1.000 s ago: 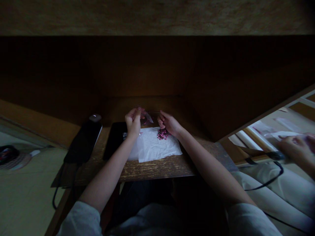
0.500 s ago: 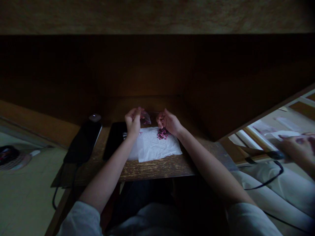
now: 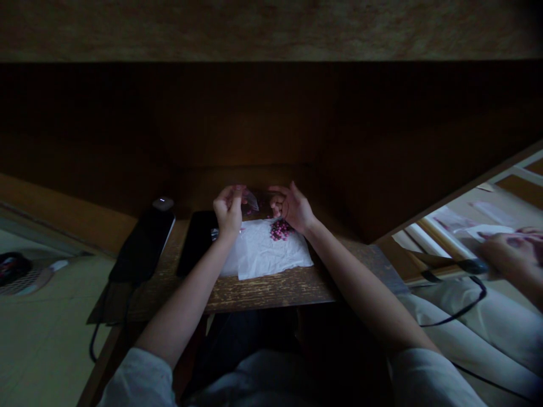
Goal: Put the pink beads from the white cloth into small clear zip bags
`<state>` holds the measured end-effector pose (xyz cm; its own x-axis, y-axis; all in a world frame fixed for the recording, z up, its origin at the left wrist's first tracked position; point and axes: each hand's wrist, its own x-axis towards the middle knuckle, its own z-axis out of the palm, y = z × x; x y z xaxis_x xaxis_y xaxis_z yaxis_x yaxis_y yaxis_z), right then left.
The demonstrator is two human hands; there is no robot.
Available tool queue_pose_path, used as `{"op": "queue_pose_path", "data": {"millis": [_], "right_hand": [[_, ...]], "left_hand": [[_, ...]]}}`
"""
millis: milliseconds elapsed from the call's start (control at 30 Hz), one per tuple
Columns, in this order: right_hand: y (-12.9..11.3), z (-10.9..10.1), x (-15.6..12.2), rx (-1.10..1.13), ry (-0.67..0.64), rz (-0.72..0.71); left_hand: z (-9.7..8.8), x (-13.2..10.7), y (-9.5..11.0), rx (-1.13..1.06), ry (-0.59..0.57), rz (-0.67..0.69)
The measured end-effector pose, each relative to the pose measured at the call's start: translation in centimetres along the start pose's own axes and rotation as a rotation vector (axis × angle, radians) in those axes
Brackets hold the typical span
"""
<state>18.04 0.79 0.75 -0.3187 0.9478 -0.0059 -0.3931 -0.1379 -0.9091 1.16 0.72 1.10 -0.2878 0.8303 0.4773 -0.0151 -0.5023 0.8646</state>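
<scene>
A white sheet point(image 3: 267, 257) lies on a small dark wooden table point(image 3: 263, 291), with a heap of small pink beads point(image 3: 279, 229) at its far edge. My left hand point(image 3: 228, 210) is raised over the sheet's far left corner, fingers pinched on a small clear plastic bag point(image 3: 251, 200). My right hand point(image 3: 292, 208) hovers just beyond the beads, thumb up and fingers curled near the bag's mouth. What those fingers hold is too small to make out.
Two black flat devices lie left of the sheet: a phone point(image 3: 197, 242) and a larger one point(image 3: 143, 243) with a cable hanging off the table. Another person's hand point(image 3: 511, 254) works on papers at the right. A wooden wall stands close behind.
My right hand has lifted from the bead heap up toward the bag and turned thumb-up. My left hand has stayed almost still with the bag.
</scene>
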Motion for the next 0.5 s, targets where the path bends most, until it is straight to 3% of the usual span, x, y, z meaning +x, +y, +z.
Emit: {"op": "queue_pose_path", "data": {"millis": [200, 300, 500], "right_hand": [[0.6, -0.6, 0.7, -0.091, 0.091, -0.107], [1.1, -1.2, 1.0, -0.396, 0.110, -0.231], [1.6, -2.4, 0.8, -1.100, -0.109, -0.320]], "left_hand": [[-0.1, -0.2, 0.4, 0.043, -0.037, 0.083], [-0.2, -0.1, 0.5, 0.048, -0.031, 0.095], [-0.7, 0.5, 1.0, 0.056, 0.038, 0.140]]}}
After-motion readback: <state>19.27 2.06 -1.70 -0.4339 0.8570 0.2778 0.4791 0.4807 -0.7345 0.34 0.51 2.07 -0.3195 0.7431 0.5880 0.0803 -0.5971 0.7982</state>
